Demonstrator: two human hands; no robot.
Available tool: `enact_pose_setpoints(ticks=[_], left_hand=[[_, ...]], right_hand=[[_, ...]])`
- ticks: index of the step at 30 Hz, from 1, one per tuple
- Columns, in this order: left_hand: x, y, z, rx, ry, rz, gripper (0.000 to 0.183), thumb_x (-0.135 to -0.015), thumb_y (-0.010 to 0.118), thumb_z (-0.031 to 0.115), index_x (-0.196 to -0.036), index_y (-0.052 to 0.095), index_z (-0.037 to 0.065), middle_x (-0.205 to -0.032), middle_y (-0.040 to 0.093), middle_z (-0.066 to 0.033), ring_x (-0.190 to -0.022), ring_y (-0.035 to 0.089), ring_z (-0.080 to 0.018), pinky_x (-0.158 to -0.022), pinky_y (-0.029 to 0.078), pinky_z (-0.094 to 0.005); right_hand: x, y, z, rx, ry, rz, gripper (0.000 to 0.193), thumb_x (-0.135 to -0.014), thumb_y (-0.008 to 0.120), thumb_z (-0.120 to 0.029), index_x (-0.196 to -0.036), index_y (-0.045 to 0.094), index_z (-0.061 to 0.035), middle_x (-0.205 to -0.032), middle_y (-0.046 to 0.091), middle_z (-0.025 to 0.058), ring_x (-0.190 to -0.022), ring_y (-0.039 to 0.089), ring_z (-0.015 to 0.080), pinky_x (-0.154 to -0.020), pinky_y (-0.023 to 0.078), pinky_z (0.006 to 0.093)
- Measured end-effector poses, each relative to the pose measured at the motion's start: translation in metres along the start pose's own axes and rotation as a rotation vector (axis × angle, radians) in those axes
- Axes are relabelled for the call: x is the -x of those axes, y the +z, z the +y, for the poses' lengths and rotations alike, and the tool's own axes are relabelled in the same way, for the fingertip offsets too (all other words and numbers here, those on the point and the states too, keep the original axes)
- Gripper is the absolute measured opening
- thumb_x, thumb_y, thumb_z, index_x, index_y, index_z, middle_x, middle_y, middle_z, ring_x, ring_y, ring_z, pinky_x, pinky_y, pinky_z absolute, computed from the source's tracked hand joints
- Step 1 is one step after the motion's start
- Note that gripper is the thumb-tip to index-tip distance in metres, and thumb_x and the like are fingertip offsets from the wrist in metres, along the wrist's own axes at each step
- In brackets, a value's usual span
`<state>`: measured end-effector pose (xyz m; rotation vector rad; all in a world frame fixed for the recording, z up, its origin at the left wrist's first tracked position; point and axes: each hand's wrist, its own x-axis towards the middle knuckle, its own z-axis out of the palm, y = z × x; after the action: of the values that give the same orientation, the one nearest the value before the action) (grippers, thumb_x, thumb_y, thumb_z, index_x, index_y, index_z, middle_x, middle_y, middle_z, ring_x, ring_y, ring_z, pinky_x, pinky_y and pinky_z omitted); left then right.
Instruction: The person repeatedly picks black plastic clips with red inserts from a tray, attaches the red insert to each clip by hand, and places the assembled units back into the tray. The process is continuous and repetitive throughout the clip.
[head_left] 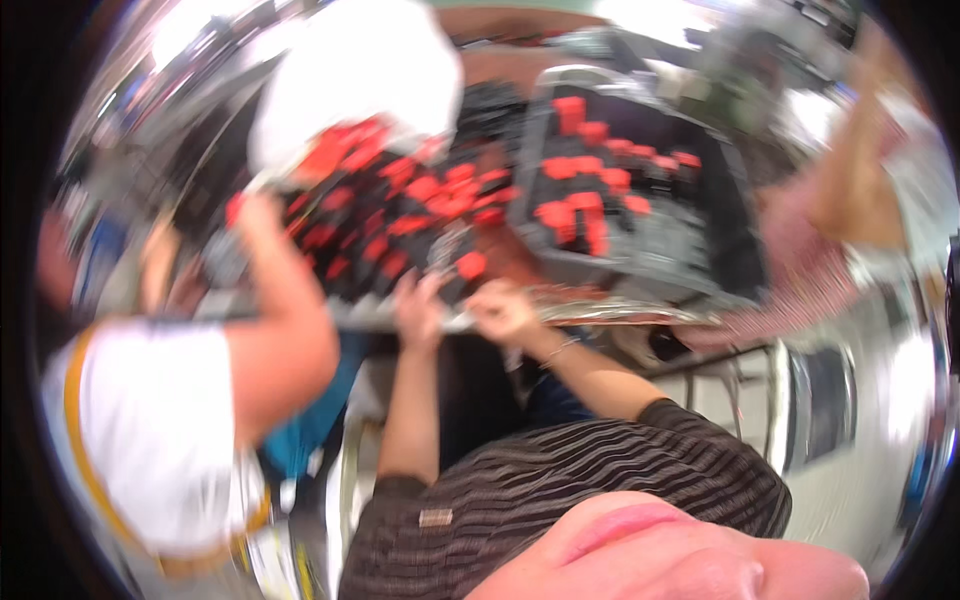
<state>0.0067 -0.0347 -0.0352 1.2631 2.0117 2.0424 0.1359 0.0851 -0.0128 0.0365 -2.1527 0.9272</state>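
Observation:
Motion blurs the whole view. My left hand is at the near edge of the table, fingers pointing up toward a heap of red and black parts. Whether it grips anything is smeared. Close on its right, my right hand is closed with its fingers curled in; what it holds, if anything, is hidden. A red-ended piece shows just beyond and between both hands, and I cannot tell if either touches it. Something clear or silvery lies above my left hand.
A dark grey bin holding several red-and-black pieces stands right of the heap. Behind the heap sits a large white bag. At left, a co-worker in a white shirt reaches an arm into the heap. Another person's arm is at far right.

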Motion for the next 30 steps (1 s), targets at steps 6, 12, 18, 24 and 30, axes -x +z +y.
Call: enact_pose_setpoints(ticks=[6, 12, 18, 24, 30], left_hand=[[-0.017, 0.009, 0.025, 0.82, -0.533, 0.079, 0.017, -0.089, 0.056, 0.009, -0.104, 0.054, 0.001, -0.091, 0.063, -0.0085, -0.084, 0.062, -0.0157, -0.078, 0.049, -0.0277], [-0.019, 0.012, 0.017, 0.884, -0.537, 0.065, 0.016, -0.092, 0.059, 0.014, -0.103, 0.052, 0.005, -0.09, 0.063, -0.0072, -0.082, 0.063, -0.0132, -0.073, 0.053, -0.026], [-0.028, 0.007, 0.035, 0.843, -0.599, 0.043, 0.016, -0.092, 0.059, 0.014, -0.103, 0.052, 0.005, -0.091, 0.063, -0.0075, -0.084, 0.061, -0.0119, -0.076, 0.051, -0.0241], [-0.021, 0.01, 0.033, 0.881, -0.616, 0.073, 0.02, -0.091, 0.061, 0.015, -0.106, 0.051, 0.005, -0.092, 0.063, -0.0079, -0.086, 0.062, -0.0132, -0.078, 0.051, -0.0249], [-0.03, 0.015, 0.03, 0.887, -0.649, 0.041, 0.024, -0.09, 0.061, 0.016, -0.109, 0.051, 0.004, -0.092, 0.063, -0.0074, -0.081, 0.061, -0.0119, -0.072, 0.05, -0.023]], right_hand=[[0.001, -0.006, -0.013, -0.168, 0.187, -0.053, 0.006, -0.077, 0.064, 0.002, -0.082, 0.064, -0.001, -0.069, 0.056, 0.0076, -0.063, 0.053, 0.0197, -0.06, 0.044, 0.0294], [0.001, -0.011, -0.003, -0.187, 0.237, -0.066, 0.009, -0.078, 0.063, 0.003, -0.086, 0.065, 0.0003, -0.075, 0.057, 0.0076, -0.068, 0.054, 0.0179, -0.066, 0.044, 0.0281], [-0.005, -0.015, -0.001, -0.258, 0.278, -0.084, 0.01, -0.08, 0.063, 0.0, -0.089, 0.065, 0.0012, -0.083, 0.061, 0.0106, -0.081, 0.059, 0.0219, -0.074, 0.047, 0.0302], [-0.002, -0.023, -0.012, -0.256, 0.33, -0.109, 0.008, -0.081, 0.063, -0.002, -0.088, 0.064, -0.0007, -0.084, 0.061, 0.0092, -0.081, 0.06, 0.0221, -0.074, 0.047, 0.0303], [-0.001, -0.022, -0.009, -0.222, 0.314, -0.038, 0.01, -0.079, 0.064, 0.0, -0.089, 0.064, -0.0015, -0.083, 0.061, 0.009, -0.081, 0.06, 0.0223, -0.074, 0.047, 0.0303]])
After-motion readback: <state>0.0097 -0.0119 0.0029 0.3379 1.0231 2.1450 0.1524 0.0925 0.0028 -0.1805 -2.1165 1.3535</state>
